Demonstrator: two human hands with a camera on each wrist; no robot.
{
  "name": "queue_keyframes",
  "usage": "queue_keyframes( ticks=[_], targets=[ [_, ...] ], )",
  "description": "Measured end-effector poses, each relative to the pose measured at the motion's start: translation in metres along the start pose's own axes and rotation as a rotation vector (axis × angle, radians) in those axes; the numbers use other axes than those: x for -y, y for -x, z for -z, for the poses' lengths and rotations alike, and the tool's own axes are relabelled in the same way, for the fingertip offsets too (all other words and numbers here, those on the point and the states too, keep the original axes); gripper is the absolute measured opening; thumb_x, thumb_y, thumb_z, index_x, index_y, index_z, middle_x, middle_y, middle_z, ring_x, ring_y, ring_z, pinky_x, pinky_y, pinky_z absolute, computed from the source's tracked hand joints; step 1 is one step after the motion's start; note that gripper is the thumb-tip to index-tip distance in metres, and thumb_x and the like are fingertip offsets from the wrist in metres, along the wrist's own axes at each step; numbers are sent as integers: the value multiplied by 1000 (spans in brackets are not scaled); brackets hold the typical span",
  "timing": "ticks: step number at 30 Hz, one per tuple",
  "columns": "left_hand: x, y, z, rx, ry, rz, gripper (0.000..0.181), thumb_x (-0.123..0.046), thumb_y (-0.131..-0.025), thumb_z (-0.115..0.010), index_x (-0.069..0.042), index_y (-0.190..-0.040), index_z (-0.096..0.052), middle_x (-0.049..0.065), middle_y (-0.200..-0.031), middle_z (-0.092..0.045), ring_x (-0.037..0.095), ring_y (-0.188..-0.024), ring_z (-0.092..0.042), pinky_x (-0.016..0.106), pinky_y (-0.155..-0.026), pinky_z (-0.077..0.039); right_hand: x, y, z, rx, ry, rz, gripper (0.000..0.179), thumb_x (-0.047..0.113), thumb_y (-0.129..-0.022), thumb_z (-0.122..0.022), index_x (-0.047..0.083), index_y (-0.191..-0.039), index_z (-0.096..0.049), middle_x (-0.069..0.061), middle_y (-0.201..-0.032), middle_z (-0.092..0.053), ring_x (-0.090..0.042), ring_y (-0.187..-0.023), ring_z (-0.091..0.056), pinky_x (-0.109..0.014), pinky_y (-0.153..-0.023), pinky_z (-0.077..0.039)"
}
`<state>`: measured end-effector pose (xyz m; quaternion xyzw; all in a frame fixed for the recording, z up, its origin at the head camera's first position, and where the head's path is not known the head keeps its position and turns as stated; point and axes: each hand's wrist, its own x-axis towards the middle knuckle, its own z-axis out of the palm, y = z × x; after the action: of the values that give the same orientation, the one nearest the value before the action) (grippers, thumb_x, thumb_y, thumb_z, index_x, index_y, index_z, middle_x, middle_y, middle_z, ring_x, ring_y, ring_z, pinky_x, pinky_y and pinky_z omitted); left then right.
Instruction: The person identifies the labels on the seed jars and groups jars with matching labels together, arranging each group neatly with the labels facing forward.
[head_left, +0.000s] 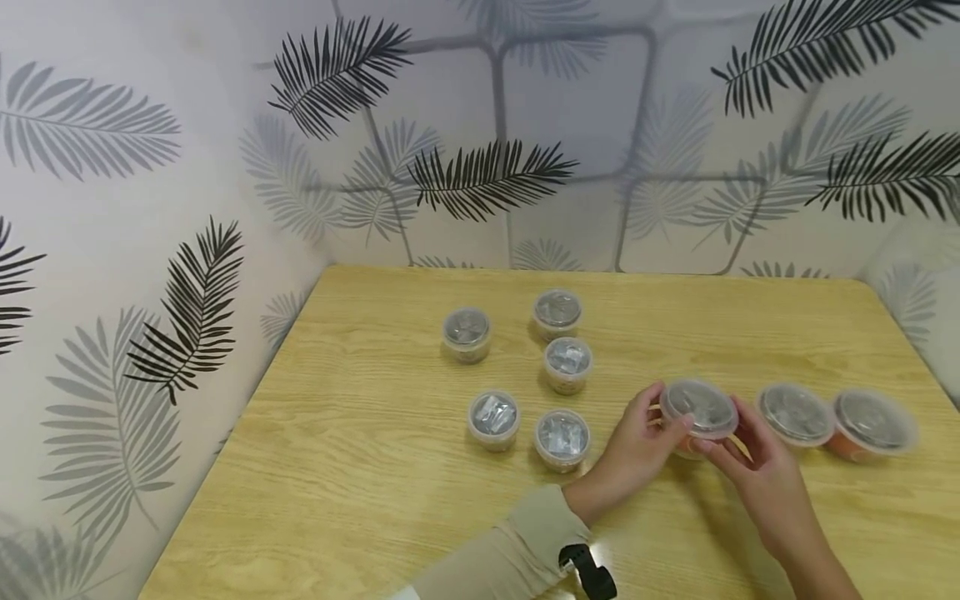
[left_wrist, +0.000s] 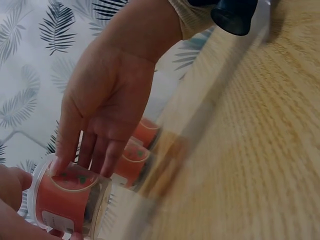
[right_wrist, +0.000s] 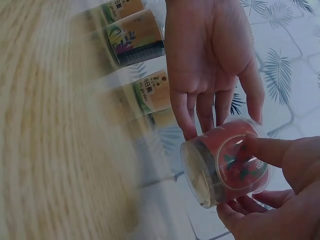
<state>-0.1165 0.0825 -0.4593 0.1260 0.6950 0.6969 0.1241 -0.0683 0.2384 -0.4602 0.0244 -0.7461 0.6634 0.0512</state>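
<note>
Both hands hold a lidded clear plastic tub [head_left: 699, 406] with a red label. In the head view, the left hand [head_left: 633, 442] grips its left side, thumb across the front of the rim. From the other side, the right hand [head_left: 768, 487] holds it with the thumb low on the front. The left wrist view has the red-labelled tub [left_wrist: 65, 202] between the right hand [left_wrist: 107, 95] and part of the left hand [left_wrist: 12, 200]. Seen from the right wrist, the tub [right_wrist: 235, 160] lies sideways in the picture, with pale flat contents or a seal at one end.
Two similar red-labelled tubs, one nearer [head_left: 797, 414] and one farther right [head_left: 876, 422], stand on the wooden table [head_left: 337, 467]. Left of the hands are several smaller tubs, including a front one [head_left: 562, 439] and a back one [head_left: 557, 310]. A leaf-patterned wall [head_left: 450, 108] stands behind.
</note>
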Motion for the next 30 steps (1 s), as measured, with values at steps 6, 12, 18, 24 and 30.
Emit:
queue_keyframes(
  ticks=[6, 12, 18, 24, 30],
  targets=[
    [9, -2, -8, 30, -21, -16, 54, -24, -95, -55, -7, -141, -32, 4, -132, -46, 10, -114, -48, 17, -88, -42, -6, 2, 5, -29, 54, -5, 78, 5, -88, -62, -1, -147, -11, -24, -148, -19, -13, -133, -30, -9, -90, -36],
    [17, -8, -14, 46, -55, -47, 54, -22, -96, -53, -5, -142, -31, 7, -136, -44, 9, -119, -44, 18, -92, -40, -12, 0, 6, -54, 97, -44, 80, 8, -90, -61, -2, -147, -5, -29, -148, -11, -25, -137, -21, -10, -92, -34],
    [26, -13, -21, 63, -95, -60, 52, -20, -97, -52, -5, -142, -31, 7, -135, -46, 6, -118, -44, 17, -91, -39, -16, 0, 6, -79, 196, -79, 81, 13, -91, -60, -2, -147, -3, -31, -147, -11, -34, -136, -18, -16, -98, -31],
    [30, -18, -25, 75, -116, -83, 52, -16, -96, -52, -6, -142, -30, 6, -137, -43, 6, -119, -42, 17, -91, -40, -19, -1, 6, -95, 222, -86, 81, 12, -92, -58, 0, -147, 1, -30, -148, -10, -37, -135, -17, -20, -100, -29],
    [32, -21, -28, 83, -161, -91, 53, -17, -97, -51, -6, -143, -28, 5, -139, -41, 5, -120, -40, 17, -92, -39, -24, 0, 7, -97, 205, -93, 83, 11, -93, -57, 5, -148, 5, -30, -148, -9, -37, -135, -17, -19, -100, -29]
  ],
)
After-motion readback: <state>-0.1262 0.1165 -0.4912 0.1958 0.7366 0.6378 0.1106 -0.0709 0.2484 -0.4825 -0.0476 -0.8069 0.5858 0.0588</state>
